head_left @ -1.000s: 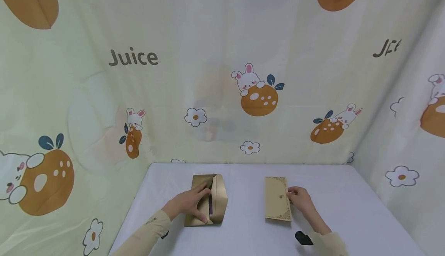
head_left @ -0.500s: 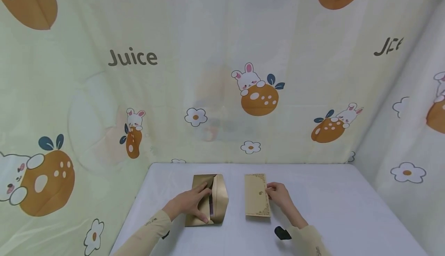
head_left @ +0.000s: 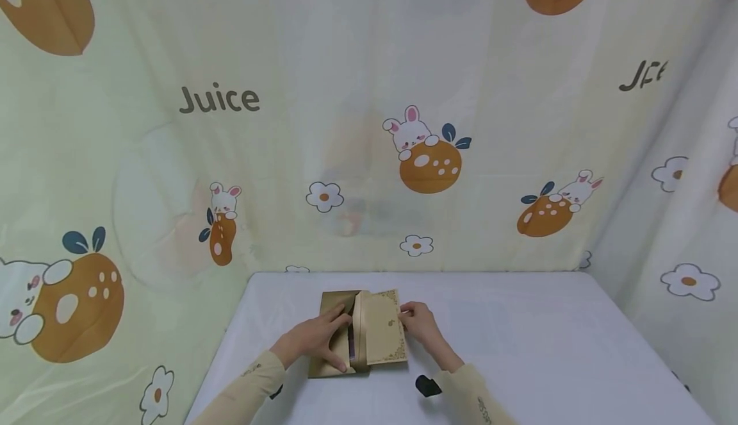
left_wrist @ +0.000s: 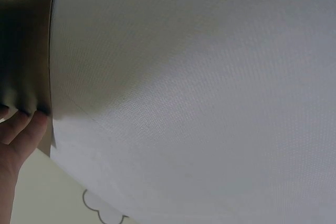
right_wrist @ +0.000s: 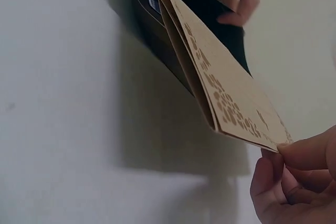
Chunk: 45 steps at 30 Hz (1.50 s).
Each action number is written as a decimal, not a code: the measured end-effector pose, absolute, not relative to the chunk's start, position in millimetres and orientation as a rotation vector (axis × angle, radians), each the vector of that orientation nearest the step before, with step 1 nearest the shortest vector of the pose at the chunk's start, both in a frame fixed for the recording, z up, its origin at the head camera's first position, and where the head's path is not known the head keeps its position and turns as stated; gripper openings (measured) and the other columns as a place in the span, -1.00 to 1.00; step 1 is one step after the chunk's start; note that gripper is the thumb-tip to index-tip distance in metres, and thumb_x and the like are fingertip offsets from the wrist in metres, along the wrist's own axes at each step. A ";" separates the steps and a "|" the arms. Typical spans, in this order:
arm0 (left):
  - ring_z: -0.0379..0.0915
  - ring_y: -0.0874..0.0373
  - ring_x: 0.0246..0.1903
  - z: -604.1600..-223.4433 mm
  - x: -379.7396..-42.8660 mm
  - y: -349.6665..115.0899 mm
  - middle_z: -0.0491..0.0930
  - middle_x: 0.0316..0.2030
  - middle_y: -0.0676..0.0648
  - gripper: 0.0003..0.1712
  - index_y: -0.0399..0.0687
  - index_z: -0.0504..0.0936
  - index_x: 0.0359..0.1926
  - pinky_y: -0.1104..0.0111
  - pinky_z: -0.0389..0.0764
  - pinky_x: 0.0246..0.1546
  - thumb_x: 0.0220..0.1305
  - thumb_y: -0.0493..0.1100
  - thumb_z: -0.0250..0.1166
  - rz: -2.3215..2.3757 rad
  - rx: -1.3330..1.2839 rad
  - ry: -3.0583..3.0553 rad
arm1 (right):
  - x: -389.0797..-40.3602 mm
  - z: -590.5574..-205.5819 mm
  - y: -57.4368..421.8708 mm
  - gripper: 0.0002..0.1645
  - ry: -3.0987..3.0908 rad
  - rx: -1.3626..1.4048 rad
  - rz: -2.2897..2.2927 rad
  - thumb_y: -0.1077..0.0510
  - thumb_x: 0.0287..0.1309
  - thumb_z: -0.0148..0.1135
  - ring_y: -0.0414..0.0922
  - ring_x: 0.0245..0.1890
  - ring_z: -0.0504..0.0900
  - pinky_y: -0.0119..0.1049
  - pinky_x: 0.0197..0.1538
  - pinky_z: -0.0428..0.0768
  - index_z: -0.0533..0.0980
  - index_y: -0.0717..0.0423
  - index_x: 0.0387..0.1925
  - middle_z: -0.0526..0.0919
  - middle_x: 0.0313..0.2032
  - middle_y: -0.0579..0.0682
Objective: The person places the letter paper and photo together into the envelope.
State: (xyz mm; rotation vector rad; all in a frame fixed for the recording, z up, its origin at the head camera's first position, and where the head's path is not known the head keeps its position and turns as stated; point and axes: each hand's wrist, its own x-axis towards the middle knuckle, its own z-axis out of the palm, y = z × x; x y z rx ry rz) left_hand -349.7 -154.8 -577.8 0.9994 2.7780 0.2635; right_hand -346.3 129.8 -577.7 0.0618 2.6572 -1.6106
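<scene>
My left hand (head_left: pixel 311 336) lies spread over the gold envelope (head_left: pixel 334 299) left of the table's middle, thumb and index finger gripping it at the mouth. A dark slot shows there, with something narrow and purplish inside. In the left wrist view, fingertips (left_wrist: pixel 38 121) press on the gold paper. My right hand (head_left: pixel 423 327) pinches the right edge of a beige folded card (head_left: pixel 380 329) with ornate corner patterns. The card overlaps the envelope's flap in the head view. The right wrist view shows the card (right_wrist: pixel 220 77) tilted, its far corner at the envelope's bowed mouth (right_wrist: pixel 231 32).
A white cloth covers the table (head_left: pixel 548 341). Behind it hangs a pale curtain (head_left: pixel 346 124) printed with rabbits, oranges and flowers. A black piece (head_left: pixel 428 385) sits near my right sleeve.
My right hand has carried the card leftward, from apart on the right to over the envelope's flap. My left hand and the envelope have stayed in place.
</scene>
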 end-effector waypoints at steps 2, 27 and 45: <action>0.33 -0.26 0.37 -579.1 -349.9 -156.2 0.04 0.54 -0.34 0.19 0.19 0.24 0.38 -0.03 0.60 0.09 -0.21 0.58 0.44 0.263 0.993 2.770 | -348.5 -579.8 120.7 -0.73 2.663 0.044 -1.593 0.34 0.25 0.20 -0.15 -0.44 0.63 -0.36 -0.40 0.55 0.57 0.47 -0.07 0.72 -0.37 0.15; 0.35 -0.17 0.36 -584.2 -355.1 -156.5 0.07 0.53 -0.29 0.23 0.20 0.19 0.41 0.05 0.62 0.08 -0.21 0.67 0.33 0.192 1.041 2.805 | -361.4 -591.0 50.7 -0.77 2.661 -0.180 -1.478 0.42 0.20 0.17 -0.22 -0.51 0.57 -0.41 -0.45 0.54 0.60 0.45 -0.12 0.69 -0.42 0.10; 0.40 -0.18 0.33 -579.5 -351.2 -151.2 0.04 0.55 -0.31 0.32 0.18 0.15 0.49 0.07 0.63 0.05 -0.23 0.61 0.41 0.114 0.960 2.795 | -363.1 -604.4 25.9 -0.73 2.774 -0.302 -1.399 0.43 0.12 0.08 -0.21 -0.54 0.42 -0.42 -0.50 0.37 0.67 0.29 -0.23 0.58 -0.52 -0.04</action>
